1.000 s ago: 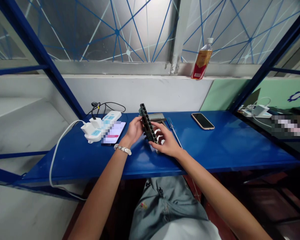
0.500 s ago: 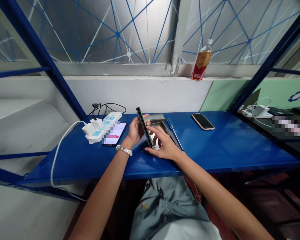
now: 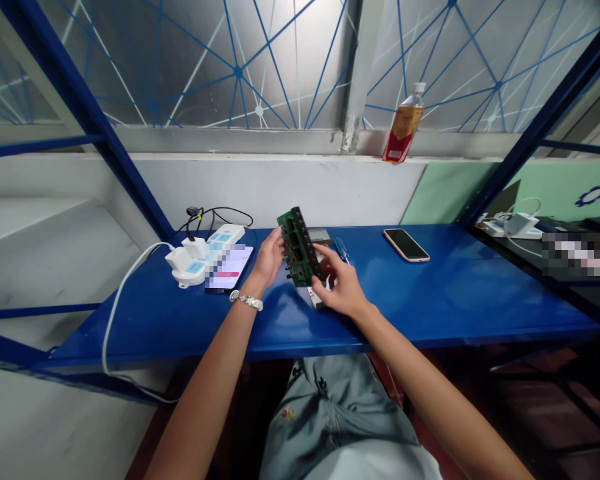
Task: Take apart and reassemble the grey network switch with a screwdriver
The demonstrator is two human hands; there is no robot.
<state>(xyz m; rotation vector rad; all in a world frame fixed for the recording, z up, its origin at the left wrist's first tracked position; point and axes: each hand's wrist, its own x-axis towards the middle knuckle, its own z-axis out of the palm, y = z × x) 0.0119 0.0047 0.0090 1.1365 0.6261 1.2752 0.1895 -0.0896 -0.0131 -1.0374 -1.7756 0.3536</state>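
Observation:
A green circuit board (image 3: pixel 296 250) with a row of black connectors along one edge is held up, tilted, above the blue table. My left hand (image 3: pixel 269 259) grips its left edge, fingers partly hidden behind it. On the other side, my right hand (image 3: pixel 341 283) is closed on the connector edge, thumb near the lower corner. Behind the board and my right hand lies a grey metal case (image 3: pixel 321 235), mostly covered from view. A screwdriver with a clear blue handle (image 3: pixel 341 249) rests just beyond my right hand, its shaft hidden.
Left on the blue table (image 3: pixel 430 300) are a white power strip (image 3: pixel 193 270) with plugs and a lit phone (image 3: pixel 237 267). A dark-screened phone (image 3: pixel 407 245) lies to the right. A drink bottle (image 3: pixel 404 127) stands on the ledge. Blue frame posts flank the table.
The circuit board has been turned from edge-on so its green face now shows. My right hand has shifted slightly right with it, and the board covers more of the metal case.

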